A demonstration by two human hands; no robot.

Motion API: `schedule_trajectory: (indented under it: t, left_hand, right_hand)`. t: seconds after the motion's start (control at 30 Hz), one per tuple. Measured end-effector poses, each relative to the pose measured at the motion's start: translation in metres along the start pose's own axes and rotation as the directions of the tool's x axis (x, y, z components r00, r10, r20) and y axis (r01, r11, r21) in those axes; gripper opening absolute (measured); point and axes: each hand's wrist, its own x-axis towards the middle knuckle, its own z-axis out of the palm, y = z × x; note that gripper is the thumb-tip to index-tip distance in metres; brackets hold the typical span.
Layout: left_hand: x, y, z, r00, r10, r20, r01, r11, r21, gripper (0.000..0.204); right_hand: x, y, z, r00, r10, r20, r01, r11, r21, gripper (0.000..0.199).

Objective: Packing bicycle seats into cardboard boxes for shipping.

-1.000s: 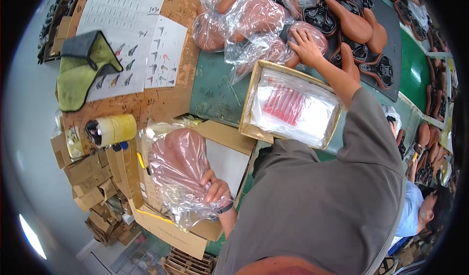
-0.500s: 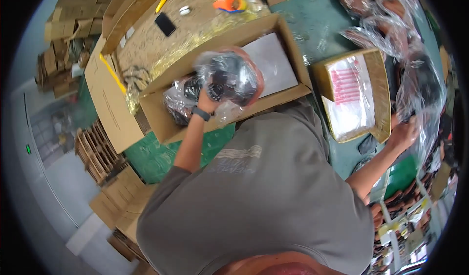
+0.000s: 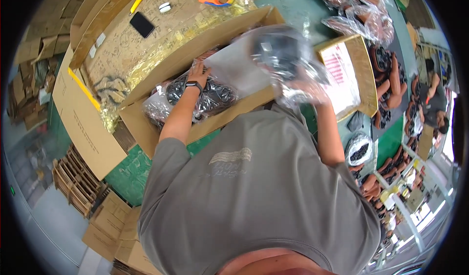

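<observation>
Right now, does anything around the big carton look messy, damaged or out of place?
Nothing looks spilled or broken. The left hand presses a bagged dark item into the open cardboard carton, while the right hand holds another bagged item, blurred, above it. The bags are crinkled, which seems normal.

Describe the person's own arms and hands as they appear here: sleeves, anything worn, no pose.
Both forearms are bare. The arms come out of the short sleeves of a grey T-shirt with a pale printed mark on its back. The left hand is bare and ungloved, with a dark wristband or watch on its wrist. The right hand is blurred and partly behind clear plastic; no glove or band can be made out on it.
</observation>
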Motion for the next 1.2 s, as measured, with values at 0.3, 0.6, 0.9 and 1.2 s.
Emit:
schedule_trajectory:
  t: [0.3, 0.6, 0.9, 1.2]
  left_hand:
    - [-0.045, 0.120, -0.028, 0.969, -0.228, -0.098, 0.220, 0.972, -0.080, 0.089]
    - [-0.175, 0.214, -0.089, 0.790, -0.604, -0.105, 0.471, 0.708, -0.526, 0.089]
    - [-0.103, 0.313, -0.166, 0.771, -0.572, -0.281, 0.408, 0.781, -0.472, 0.075]
    - [-0.096, 0.324, -0.159, 0.815, -0.539, -0.213, 0.369, 0.766, -0.526, 0.061]
  right_hand:
    - [0.220, 0.059, 0.151, 0.920, 0.094, 0.379, 0.141, 0.826, -0.546, 0.021]
    - [0.128, -0.149, -0.230, 0.496, -0.680, -0.540, 0.282, 0.715, -0.640, 0.048]
    - [0.261, -0.044, -0.461, 0.733, -0.426, -0.530, -0.148, 0.660, -0.736, 0.039]
    - [0.072, -0.125, -0.311, 0.534, -0.704, -0.468, 0.706, 0.676, -0.212, 0.066]
